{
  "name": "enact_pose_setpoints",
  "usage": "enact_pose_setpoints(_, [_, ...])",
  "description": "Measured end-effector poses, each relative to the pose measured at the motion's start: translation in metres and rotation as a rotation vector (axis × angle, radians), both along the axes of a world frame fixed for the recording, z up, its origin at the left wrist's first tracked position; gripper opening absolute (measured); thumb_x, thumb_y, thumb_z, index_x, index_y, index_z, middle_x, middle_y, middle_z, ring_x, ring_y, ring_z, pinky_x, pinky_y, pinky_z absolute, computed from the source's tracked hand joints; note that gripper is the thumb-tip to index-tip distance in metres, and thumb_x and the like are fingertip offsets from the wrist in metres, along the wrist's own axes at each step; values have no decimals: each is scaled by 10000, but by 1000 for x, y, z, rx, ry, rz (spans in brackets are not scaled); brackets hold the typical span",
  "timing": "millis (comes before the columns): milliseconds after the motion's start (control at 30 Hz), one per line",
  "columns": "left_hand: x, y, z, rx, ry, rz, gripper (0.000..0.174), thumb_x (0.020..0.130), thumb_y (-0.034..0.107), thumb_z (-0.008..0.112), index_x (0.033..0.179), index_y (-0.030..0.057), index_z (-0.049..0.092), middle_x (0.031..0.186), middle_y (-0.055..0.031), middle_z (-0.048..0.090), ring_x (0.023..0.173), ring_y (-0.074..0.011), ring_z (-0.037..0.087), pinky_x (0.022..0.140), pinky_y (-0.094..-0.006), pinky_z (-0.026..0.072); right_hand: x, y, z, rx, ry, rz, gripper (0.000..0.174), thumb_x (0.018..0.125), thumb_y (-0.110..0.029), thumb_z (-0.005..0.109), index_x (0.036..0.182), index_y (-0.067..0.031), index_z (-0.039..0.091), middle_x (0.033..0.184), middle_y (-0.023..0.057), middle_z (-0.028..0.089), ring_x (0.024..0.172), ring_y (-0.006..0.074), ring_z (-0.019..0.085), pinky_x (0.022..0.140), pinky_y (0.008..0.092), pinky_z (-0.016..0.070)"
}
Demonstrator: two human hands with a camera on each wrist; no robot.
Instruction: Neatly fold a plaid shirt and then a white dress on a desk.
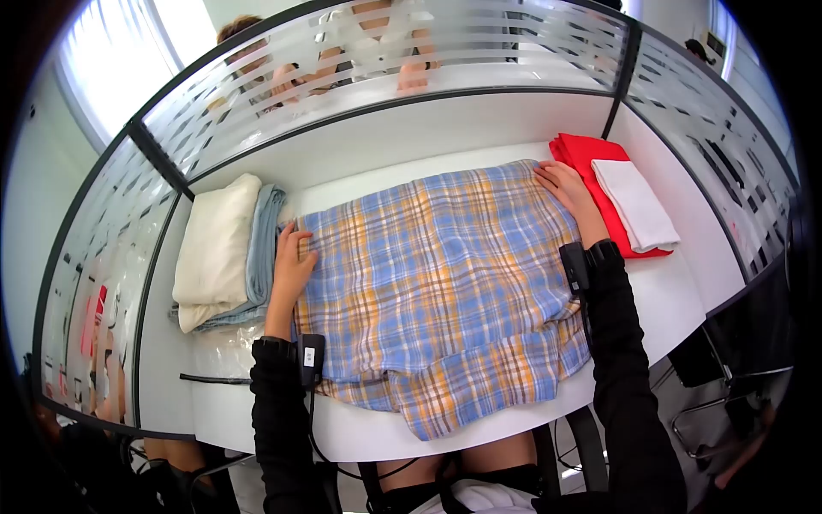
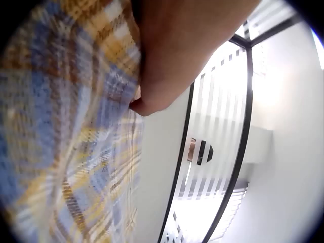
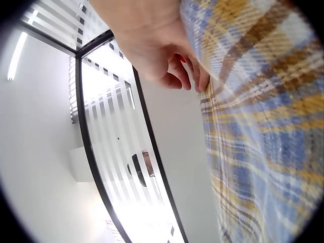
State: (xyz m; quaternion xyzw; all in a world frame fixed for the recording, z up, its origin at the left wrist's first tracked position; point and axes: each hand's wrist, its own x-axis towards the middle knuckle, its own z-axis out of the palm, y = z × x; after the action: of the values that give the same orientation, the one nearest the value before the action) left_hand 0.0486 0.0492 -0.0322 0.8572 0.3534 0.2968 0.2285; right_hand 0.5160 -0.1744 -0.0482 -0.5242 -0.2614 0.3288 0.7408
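A blue, yellow and white plaid cloth [image 1: 437, 274] lies spread on the table, its near edge uneven and folded over. At its upper left corner is the left hand [image 1: 293, 265], thumb and forefinger apart, touching the edge. The right hand [image 1: 567, 190] is at the upper right corner with its fingertips on the fabric. In the left wrist view, the left hand [image 2: 177, 55] partly hides the plaid cloth [image 2: 76, 126]; most fingers are out of sight. In the right wrist view, the right hand [image 3: 157, 45] has bent fingers pinching the edge of the plaid cloth [image 3: 263, 116], where creases meet.
Folded cream cloth [image 1: 214, 248] and light-blue cloth [image 1: 264, 248] lie at the left, with clear plastic [image 1: 227, 347] below. Folded red cloth [image 1: 591, 154] and white cloth [image 1: 634, 206] are at the right. A partition [image 1: 385, 128] surrounds the table; people are beyond it.
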Motion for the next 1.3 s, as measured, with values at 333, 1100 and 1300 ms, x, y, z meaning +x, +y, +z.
enact_pose_setpoints(333, [-12,-40,78,-185,549,192,590,699,317,698,1108,-47,476,1098,-294,505,1019,-405,510,839,-414,442,-24,-10,46,-183,-240,52,220,876,-142,499,1064,-36,541,1032,53,554,963,144,538,846,272,442])
enact_pose_setpoints(1100, [4,-48,56,-178,632,299,807,593,232,787,1233,16,346,1014,-324,520,1013,-435,502,841,-435,449,-194,48,33,-119,-1401,664,404,831,-254,550,1214,-135,497,1357,88,370,1255,280,329,1022,427,244])
enact_pose_setpoints(1300, [-10,-41,63,-240,570,163,851,562,199,795,1268,51,344,1001,-263,573,963,-373,555,819,-407,453,-191,51,30,-95,-1356,662,377,828,-253,554,1183,-130,520,1341,84,391,1246,282,341,1015,427,254])
